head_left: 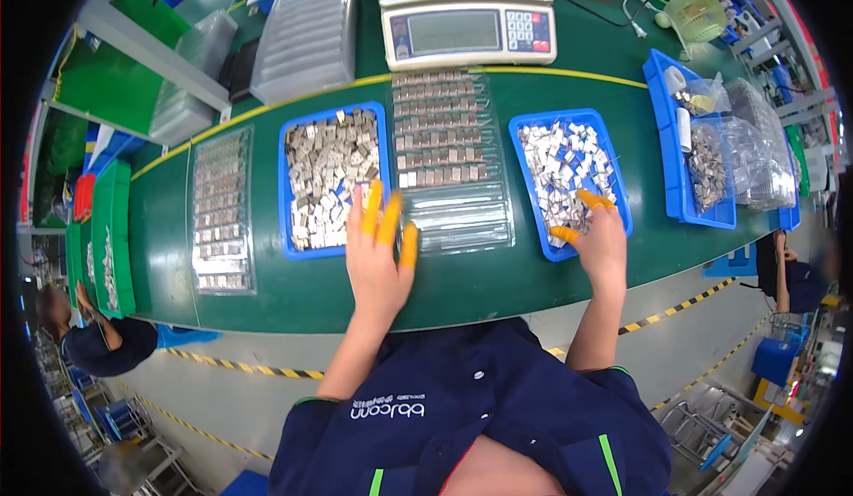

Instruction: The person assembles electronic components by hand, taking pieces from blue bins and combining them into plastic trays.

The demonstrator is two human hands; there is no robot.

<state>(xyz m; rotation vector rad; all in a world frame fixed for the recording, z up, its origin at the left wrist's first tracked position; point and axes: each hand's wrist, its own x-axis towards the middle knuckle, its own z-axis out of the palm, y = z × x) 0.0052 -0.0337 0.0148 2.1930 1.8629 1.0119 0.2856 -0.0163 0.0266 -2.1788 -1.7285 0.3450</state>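
Observation:
My left hand point(377, 261), with yellow finger cots, reaches over the lower right corner of a blue tray point(285, 196) full of small silvery metal parts point(333, 163). Its fingers are spread and nothing shows between them. On the other side, my right hand point(601, 243) dips into a second blue tray point(622, 196) of small metal pieces with thin leads point(569, 154). Thumb and forefinger, both in yellow cots, are apart among those pieces. Between the trays lies a clear ribbed plastic tray point(458, 221), its upper rows filled with metal parts, its lower rows bare.
A digital scale point(469, 34) stands at the back. Left are another filled clear tray point(222, 212), stacked clear trays point(306, 34) and a green bin point(111, 238). A blue bin point(671, 154) with bagged parts sits right. Co-workers point(107, 341) are at both sides.

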